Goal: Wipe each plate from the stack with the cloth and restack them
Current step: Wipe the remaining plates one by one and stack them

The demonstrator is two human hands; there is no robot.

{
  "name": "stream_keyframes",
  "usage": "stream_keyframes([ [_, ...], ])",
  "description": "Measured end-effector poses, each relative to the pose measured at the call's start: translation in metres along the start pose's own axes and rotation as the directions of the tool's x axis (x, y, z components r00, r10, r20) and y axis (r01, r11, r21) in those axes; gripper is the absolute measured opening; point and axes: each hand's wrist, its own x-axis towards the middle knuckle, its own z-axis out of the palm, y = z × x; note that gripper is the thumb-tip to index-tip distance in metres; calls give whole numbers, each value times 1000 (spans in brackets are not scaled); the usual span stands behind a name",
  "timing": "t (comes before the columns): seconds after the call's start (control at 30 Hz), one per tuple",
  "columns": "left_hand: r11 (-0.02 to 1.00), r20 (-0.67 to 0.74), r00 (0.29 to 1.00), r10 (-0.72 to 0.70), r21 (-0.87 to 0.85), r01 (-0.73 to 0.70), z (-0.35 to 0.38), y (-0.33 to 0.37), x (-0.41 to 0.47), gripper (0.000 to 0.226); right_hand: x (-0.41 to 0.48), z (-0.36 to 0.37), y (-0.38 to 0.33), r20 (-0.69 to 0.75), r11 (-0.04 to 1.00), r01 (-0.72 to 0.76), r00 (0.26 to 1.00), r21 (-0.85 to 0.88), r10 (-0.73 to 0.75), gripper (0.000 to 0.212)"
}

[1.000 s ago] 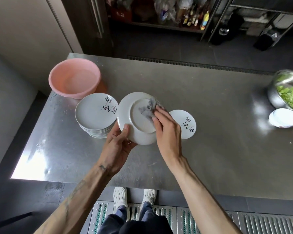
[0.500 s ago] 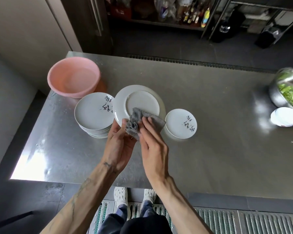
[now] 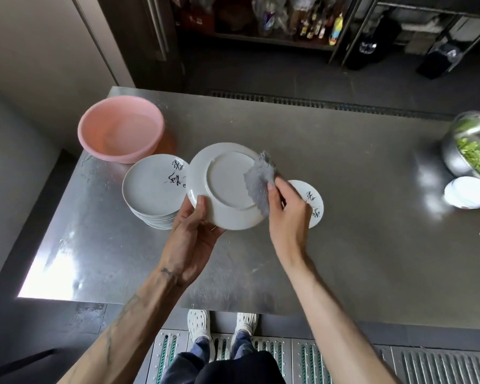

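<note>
My left hand (image 3: 190,239) grips the near edge of a white plate (image 3: 224,184), held above the steel table with its underside and foot ring facing me. My right hand (image 3: 287,217) pinches a grey cloth (image 3: 258,181) that lies against the plate's right rim. A stack of white plates (image 3: 151,189) with black brush marks stands on the table just left of the held plate. A single wiped plate (image 3: 312,202) with the same marks lies flat to the right, partly hidden by my right hand.
A pink plastic basin (image 3: 121,128) sits behind the stack at the table's far left. At the far right stand a steel bowl of green leaves (image 3: 475,146) and a small white dish (image 3: 468,192). The steel table (image 3: 344,231) ends just before my feet.
The cloth went from the plate's near edge by my left hand to its right rim. The plate is tilted a little more toward me.
</note>
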Motion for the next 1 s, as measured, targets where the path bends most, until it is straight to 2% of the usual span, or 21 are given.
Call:
stream_keyframes([
  [0.1, 1000, -8, 1000, 24, -14, -24, 4, 2, 5, 44, -47, 13, 0, -29, 997, 81, 996, -22, -81, 12],
  [0.2, 999, 14, 999, 38, -8, -38, 5, -3, 6, 44, -74, 24, 0, 8, 985, 171, 985, -35, -170, 28],
  [0.3, 999, 27, 999, 33, 15, -33, 4, -10, 4, 42, -71, 24, 1, 36, 965, 259, 966, -50, -257, 31],
  [0.43, 995, 40, 999, 4, 97, -8, 2, -14, -2, 37, -45, 19, -2, 61, 968, 251, 967, -29, -249, 28],
  [0.53, 981, 78, 996, -38, 193, 23, -1, -18, -7, 36, -24, 17, -11, 176, 953, 302, 939, -9, -295, 28],
  [0.67, 976, 100, 992, -73, 211, 51, -4, -20, -11, 38, 10, 13, -18, 264, 929, 367, 902, -50, -342, 29],
  [0.77, 973, 106, 992, -63, 227, 38, -5, -14, -10, 41, 29, 6, -17, 166, 962, 246, 960, -121, -225, 24],
  [0.83, 969, 108, 992, -65, 243, 37, -5, -12, -7, 41, 27, 8, -20, 124, 967, 213, 973, -142, -196, 23],
  [0.93, 959, 140, 987, -80, 280, 38, -8, -13, -5, 36, 10, 17, -28, 242, 932, 354, 914, -80, -326, 27],
  [1.0, 956, 153, 985, -83, 292, 35, -12, -14, -5, 35, 8, 18, -28, 275, 920, 388, 890, -45, -362, 28],
])
